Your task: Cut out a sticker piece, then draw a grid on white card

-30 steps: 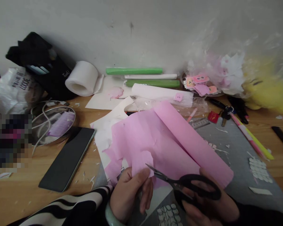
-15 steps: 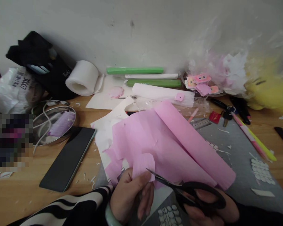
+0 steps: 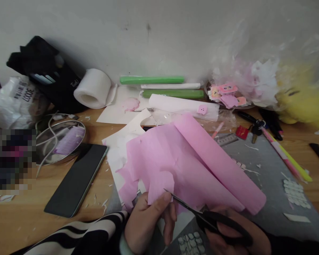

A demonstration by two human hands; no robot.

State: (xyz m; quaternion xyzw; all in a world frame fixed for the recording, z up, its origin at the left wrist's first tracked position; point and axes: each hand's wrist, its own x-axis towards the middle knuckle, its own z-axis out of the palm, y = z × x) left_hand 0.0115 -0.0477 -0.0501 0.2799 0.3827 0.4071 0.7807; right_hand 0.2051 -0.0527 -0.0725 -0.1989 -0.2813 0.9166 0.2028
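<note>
My left hand (image 3: pixel 151 217) pinches the lower edge of a small pink paper piece (image 3: pixel 161 182) between thumb and fingers. In my right hand (image 3: pixel 228 230) are black-handled scissors (image 3: pixel 192 209), fingers through the loops. Their blades look nearly closed, and the tip lies over the small piece beside my left thumb. Behind both hands spreads a large pink paper sheet (image 3: pixel 159 148), its left edge ragged with cut shapes. The rolled part (image 3: pixel 220 163) of this pink paper slants down to the right. White paper (image 3: pixel 117 152) lies beneath its left side.
A phone (image 3: pixel 77 180) and a metal bowl (image 3: pixel 61 141) with a cable stand on the left. Further back are a white paper roll (image 3: pixel 93 88) and green rolls (image 3: pixel 151 80). At the right are keys (image 3: pixel 255 131), pens (image 3: pixel 287 154) and a grey mat (image 3: pixel 271 187).
The scissors have tilted slightly, with their handles lower and their blades closer together. My left hand and the small pink piece have shifted only a little.
</note>
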